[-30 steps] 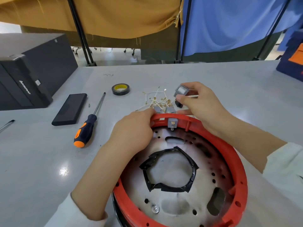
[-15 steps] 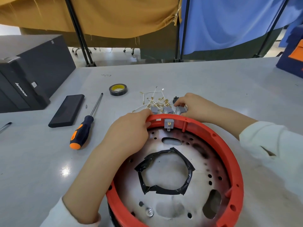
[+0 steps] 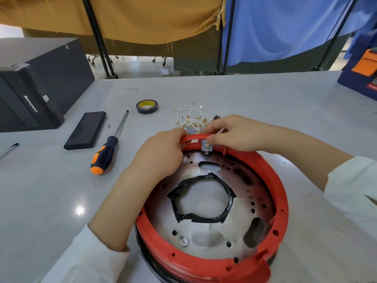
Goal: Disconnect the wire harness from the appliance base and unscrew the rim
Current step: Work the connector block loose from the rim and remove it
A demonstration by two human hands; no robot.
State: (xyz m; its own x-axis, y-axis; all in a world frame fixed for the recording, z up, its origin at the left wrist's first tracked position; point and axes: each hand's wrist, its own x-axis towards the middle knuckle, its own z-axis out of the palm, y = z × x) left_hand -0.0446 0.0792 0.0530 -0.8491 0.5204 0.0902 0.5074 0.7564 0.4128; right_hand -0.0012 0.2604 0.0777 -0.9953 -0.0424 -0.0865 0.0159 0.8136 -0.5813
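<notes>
Since a moment ago, the right hand (image 3: 234, 132) has slid from the wires (image 3: 192, 119) back onto the red rim (image 3: 280, 193). Now its fingers curl over the rim's far edge, at 12 o'clock, right beside the small gray clip (image 3: 206, 147). They seem to pinch something thin there, but I cannot tell what.

The left hand (image 3: 161, 153) has stayed put. Its fingers grip the rim at about 11 o'clock, just left of the clip.

The base (image 3: 204, 237) sits near the person, its round metal plate facing up inside the rim. The wires lie in a loose pile on the table (image 3: 265, 103), just past the rim at 12 o'clock. I think they are mostly free by now.

The clip is between the two hands, and the right hand is nearer, almost touching it. The screwdriver (image 3: 108, 149) lies off at 9 o'clock, pointing away from the person, so the left hand is closer to it for the rim screws.
</notes>
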